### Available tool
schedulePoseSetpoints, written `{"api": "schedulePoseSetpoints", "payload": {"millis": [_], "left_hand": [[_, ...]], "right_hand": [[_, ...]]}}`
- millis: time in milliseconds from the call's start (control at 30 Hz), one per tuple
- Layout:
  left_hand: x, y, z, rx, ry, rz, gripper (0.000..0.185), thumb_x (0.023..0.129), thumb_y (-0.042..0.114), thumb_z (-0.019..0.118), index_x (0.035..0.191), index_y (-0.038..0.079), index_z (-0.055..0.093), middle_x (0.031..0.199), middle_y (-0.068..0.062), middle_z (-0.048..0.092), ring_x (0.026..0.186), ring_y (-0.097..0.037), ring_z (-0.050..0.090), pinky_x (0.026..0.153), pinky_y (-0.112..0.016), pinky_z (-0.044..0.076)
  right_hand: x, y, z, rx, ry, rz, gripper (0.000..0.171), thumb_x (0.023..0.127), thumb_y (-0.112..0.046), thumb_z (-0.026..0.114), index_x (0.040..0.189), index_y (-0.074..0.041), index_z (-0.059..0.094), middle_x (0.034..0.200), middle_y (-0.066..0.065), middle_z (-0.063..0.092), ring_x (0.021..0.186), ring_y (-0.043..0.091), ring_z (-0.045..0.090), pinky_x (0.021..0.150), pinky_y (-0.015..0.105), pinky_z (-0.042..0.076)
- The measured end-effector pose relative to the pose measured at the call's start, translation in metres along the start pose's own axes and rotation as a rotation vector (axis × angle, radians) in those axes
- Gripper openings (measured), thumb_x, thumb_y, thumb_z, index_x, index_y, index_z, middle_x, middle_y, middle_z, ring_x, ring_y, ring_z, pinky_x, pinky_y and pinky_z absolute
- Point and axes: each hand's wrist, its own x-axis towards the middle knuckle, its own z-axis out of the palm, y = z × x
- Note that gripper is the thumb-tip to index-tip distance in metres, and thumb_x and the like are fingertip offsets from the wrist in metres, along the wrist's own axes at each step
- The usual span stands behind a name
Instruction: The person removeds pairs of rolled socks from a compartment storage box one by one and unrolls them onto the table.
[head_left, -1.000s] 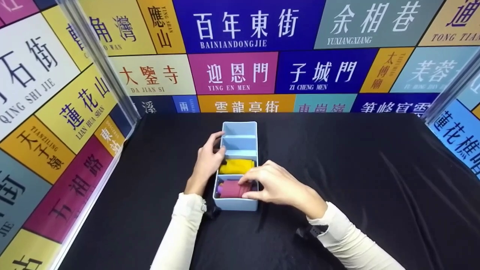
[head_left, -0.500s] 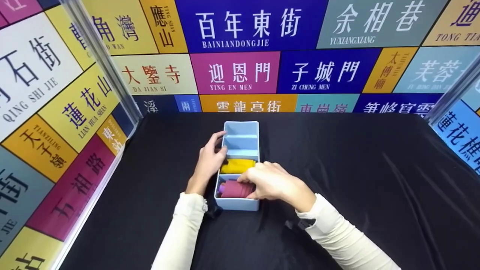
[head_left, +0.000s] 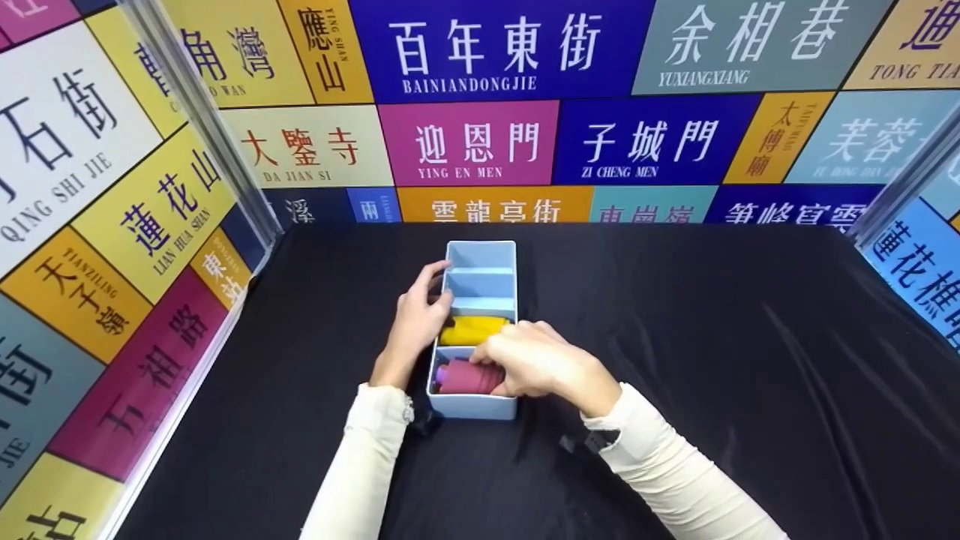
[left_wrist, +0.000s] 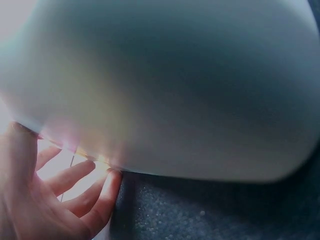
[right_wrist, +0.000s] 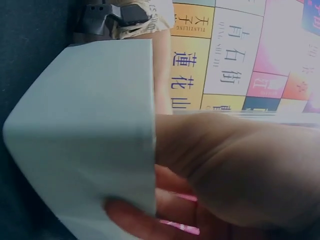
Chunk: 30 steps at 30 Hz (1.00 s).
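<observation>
Fingers of the right hand (head_left: pixel 536 367) curl round the red roll (head_left: pixel 465 377); left hand (head_left: pixel 416 322) lies flat, steadying the box (head_left: pixel 480 259). Push gently, I think.

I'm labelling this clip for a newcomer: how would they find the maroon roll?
On the black tablecloth stands a long light-blue divided box. The maroon roll lies in its nearest compartment, under the right hand; the yellow roll lies one compartment farther.
</observation>
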Motion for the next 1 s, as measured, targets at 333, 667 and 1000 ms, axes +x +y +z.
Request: {"api": "schedulePoseSetpoints", "payload": {"millis": [333, 667, 1000], "left_hand": [[-0.002, 0.002, 0.000, 0.022, 0.003, -0.024, 0.050, 0.103, 0.017, 0.065, 0.148, 0.037, 0.062, 0.132, -0.007, 0.078, 0.107, -0.022, 0.078, 0.094, -0.044, 0.063], [-0.002, 0.002, -0.001, 0.019, 0.001, -0.021, 0.050, 0.103, 0.018, 0.065, 0.149, 0.037, 0.061, 0.132, -0.008, 0.078, 0.108, -0.021, 0.078, 0.094, -0.043, 0.063], [-0.002, 0.002, -0.001, 0.007, -0.012, -0.016, 0.050, 0.104, 0.019, 0.064, 0.153, 0.029, 0.060, 0.132, -0.010, 0.077, 0.108, -0.022, 0.078, 0.090, -0.043, 0.064]], "right_hand": [[-0.005, 0.002, 0.002, 0.028, 0.035, -0.014, 0.026, 0.086, -0.031, 0.089, 0.111, -0.031, 0.082, 0.082, -0.008, 0.071, 0.069, 0.016, 0.059, 0.056, 0.037, 0.044], [-0.013, 0.001, -0.006, 0.045, 0.072, -0.004, 0.030, 0.088, -0.037, 0.090, 0.116, -0.030, 0.080, 0.087, -0.008, 0.075, 0.072, 0.017, 0.064, 0.057, 0.036, 0.046], [-0.023, 0.005, -0.007, 0.108, 0.122, -0.024, 0.040, 0.092, -0.036, 0.087, 0.129, -0.026, 0.077, 0.096, -0.007, 0.078, 0.078, 0.014, 0.067, 0.064, 0.034, 0.052]]}}
